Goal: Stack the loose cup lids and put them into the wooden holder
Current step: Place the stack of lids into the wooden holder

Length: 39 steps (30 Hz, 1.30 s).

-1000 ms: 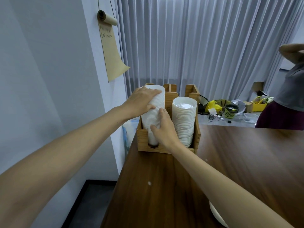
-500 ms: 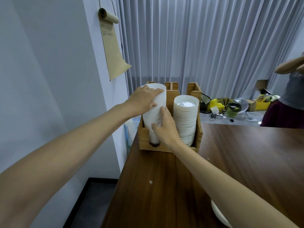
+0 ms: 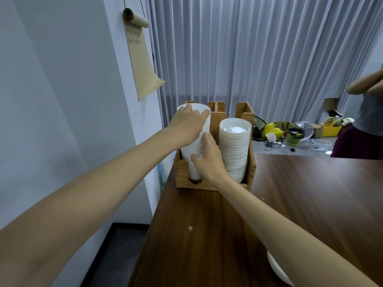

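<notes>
A wooden holder (image 3: 251, 168) stands at the far left end of the brown table (image 3: 207, 235). Its left compartment holds a tall white lid stack (image 3: 192, 169) that narrows toward the bottom. My left hand (image 3: 187, 125) grips the top of this stack, fingers curled over its rim. My right hand (image 3: 209, 162) holds the stack lower down, with the thumb on the front and the fingers round its right side. A second, wider stack of white lids (image 3: 235, 146) sits in the right compartment, untouched.
A white round object (image 3: 277, 272) peeks out under my right forearm at the table's near edge. The wall runs close on the left, with a brown paper roll (image 3: 141, 59). A person (image 3: 366, 125) stands far right beside a cluttered grey counter (image 3: 294, 135).
Both hands stay on the left stack in the same grip. Only the view has shifted slightly.
</notes>
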Each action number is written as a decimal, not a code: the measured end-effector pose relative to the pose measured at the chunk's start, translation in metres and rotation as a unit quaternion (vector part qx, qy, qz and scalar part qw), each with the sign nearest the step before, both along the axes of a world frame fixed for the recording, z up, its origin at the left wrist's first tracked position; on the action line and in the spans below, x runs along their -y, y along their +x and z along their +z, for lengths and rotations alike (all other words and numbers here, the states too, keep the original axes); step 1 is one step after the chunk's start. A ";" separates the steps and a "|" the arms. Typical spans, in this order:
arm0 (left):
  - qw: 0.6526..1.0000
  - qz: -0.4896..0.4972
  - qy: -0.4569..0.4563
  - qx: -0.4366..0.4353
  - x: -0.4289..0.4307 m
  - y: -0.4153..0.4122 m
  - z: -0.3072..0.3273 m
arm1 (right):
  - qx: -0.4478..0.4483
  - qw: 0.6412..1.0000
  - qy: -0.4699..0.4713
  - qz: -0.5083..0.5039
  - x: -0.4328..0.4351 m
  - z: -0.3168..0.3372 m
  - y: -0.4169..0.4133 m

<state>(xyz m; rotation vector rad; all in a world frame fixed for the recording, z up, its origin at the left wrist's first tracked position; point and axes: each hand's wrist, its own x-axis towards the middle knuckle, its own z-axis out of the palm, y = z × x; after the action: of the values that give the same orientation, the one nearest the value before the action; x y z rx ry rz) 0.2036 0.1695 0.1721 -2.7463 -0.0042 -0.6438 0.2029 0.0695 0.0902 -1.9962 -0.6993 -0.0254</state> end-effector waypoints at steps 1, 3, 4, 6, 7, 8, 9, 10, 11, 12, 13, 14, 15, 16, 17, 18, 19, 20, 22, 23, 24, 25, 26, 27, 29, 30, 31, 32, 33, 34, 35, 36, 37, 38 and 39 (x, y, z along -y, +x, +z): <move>1.000 0.003 -0.001 0.001 0.000 0.000 -0.001 | 0.002 1.000 0.003 -0.003 -0.001 0.000 0.000; 1.000 0.005 -0.001 0.005 0.000 0.001 -0.002 | 0.008 0.999 0.028 -0.017 -0.005 -0.002 0.000; 1.000 0.004 -0.002 0.006 -0.001 0.001 -0.002 | 0.009 0.999 0.045 -0.028 -0.008 -0.003 -0.001; 1.000 -0.004 -0.014 0.007 -0.003 -0.001 -0.002 | 0.007 0.997 0.057 -0.049 -0.013 -0.003 -0.006; 1.000 -0.010 -0.020 0.005 -0.005 -0.003 -0.001 | 0.002 0.997 0.055 -0.056 -0.015 -0.003 -0.008; 1.000 -0.017 -0.025 0.002 -0.008 -0.004 0.001 | -0.002 0.997 0.053 -0.061 -0.018 -0.004 -0.009; 0.999 -0.024 -0.028 -0.002 -0.010 -0.005 0.002 | -0.002 0.996 0.051 -0.066 -0.021 -0.004 -0.009; 0.999 -0.030 -0.029 -0.004 -0.012 -0.006 0.003 | -0.002 0.996 0.051 -0.071 -0.024 -0.004 -0.008; 0.999 -0.036 -0.029 -0.007 -0.014 -0.008 0.003 | -0.003 0.996 0.051 -0.076 -0.027 -0.004 -0.007; 0.999 -0.040 -0.028 -0.009 -0.016 -0.008 0.003 | -0.008 0.995 0.056 -0.081 -0.030 -0.003 -0.005; 0.999 -0.044 -0.028 -0.012 -0.018 -0.008 0.003 | -0.017 0.994 0.062 -0.085 -0.031 -0.002 -0.003; 0.998 -0.050 -0.027 -0.015 -0.020 -0.009 0.002 | -0.024 0.993 0.070 -0.088 -0.033 -0.002 -0.001; 0.998 -0.058 -0.029 -0.018 -0.022 -0.009 0.003 | -0.026 0.992 0.077 -0.092 -0.034 -0.001 0.001; 0.997 -0.066 -0.034 -0.022 -0.024 -0.010 0.003 | -0.026 0.992 0.084 -0.096 -0.035 0.000 0.002; 0.996 -0.073 -0.039 -0.028 -0.026 -0.011 0.005 | -0.026 0.991 0.091 -0.099 -0.036 0.000 0.004; 0.995 -0.081 -0.044 -0.034 -0.028 -0.012 0.006 | -0.027 0.989 0.100 -0.101 -0.037 0.000 0.006; 0.994 -0.087 -0.047 -0.041 -0.031 -0.013 0.008 | -0.030 0.988 0.109 -0.105 -0.037 0.001 0.007; 0.994 -0.091 -0.049 -0.047 -0.032 -0.013 0.009 | -0.034 0.987 0.117 -0.109 -0.038 0.001 0.009; 0.992 -0.092 -0.059 -0.065 -0.035 -0.013 0.013 | -0.038 0.985 0.125 -0.115 -0.039 0.002 0.011; 0.991 -0.091 -0.066 -0.076 -0.037 -0.012 0.015 | -0.037 0.985 0.126 -0.115 -0.039 0.002 0.012; 0.989 -0.091 -0.074 -0.088 -0.038 -0.012 0.017 | -0.036 0.985 0.126 -0.115 -0.039 0.002 0.013; 0.987 -0.092 -0.083 -0.099 -0.040 -0.011 0.018 | -0.034 0.985 0.126 -0.116 -0.038 0.001 0.015; 0.985 -0.095 -0.092 -0.109 -0.042 -0.011 0.020 | -0.033 0.985 0.127 -0.116 -0.038 0.001 0.016; 0.983 -0.099 -0.100 -0.117 -0.044 -0.011 0.021 | -0.034 0.984 0.128 -0.116 -0.038 0.000 0.017; 0.980 -0.109 -0.113 -0.126 -0.047 -0.011 0.021 | -0.031 0.984 0.132 -0.115 -0.038 -0.001 0.019; 0.979 -0.111 -0.114 -0.127 -0.048 -0.012 0.021 | -0.028 0.984 0.132 -0.115 -0.039 -0.002 0.020; 0.979 -0.110 -0.111 -0.127 -0.048 -0.012 0.020 | -0.027 0.984 0.131 -0.117 -0.039 -0.002 0.021; 0.980 -0.110 -0.107 -0.124 -0.048 -0.013 0.019 | -0.026 0.984 0.131 -0.119 -0.039 -0.003 0.022; 0.982 -0.109 -0.102 -0.117 -0.047 -0.013 0.018 | -0.027 0.984 0.131 -0.122 -0.039 -0.003 0.022; 0.984 -0.108 -0.095 -0.107 -0.045 -0.013 0.016 | -0.027 0.983 0.132 -0.125 -0.040 -0.004 0.023; 0.986 -0.107 -0.087 -0.096 -0.044 -0.014 0.014 | -0.026 0.983 0.131 -0.127 -0.040 -0.004 0.023; 0.988 -0.106 -0.078 -0.085 -0.042 -0.014 0.013 | -0.024 0.983 0.131 -0.130 -0.041 -0.005 0.023; 0.989 -0.105 -0.072 -0.079 -0.041 -0.014 0.012 | -0.024 0.983 0.129 -0.131 -0.041 -0.005 0.023; 0.990 -0.103 -0.066 -0.076 -0.040 -0.014 0.012 | -0.024 0.982 0.130 -0.132 -0.042 -0.005 0.024; 0.990 -0.100 -0.062 -0.074 -0.039 -0.013 0.012 | -0.024 0.982 0.130 -0.133 -0.043 -0.006 0.024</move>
<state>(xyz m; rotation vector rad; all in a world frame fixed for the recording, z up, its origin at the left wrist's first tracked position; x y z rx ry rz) 0.1904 0.2086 0.1840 -2.9332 0.2778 -0.5020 0.2269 0.1122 0.0846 -1.8177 -0.3729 -0.2169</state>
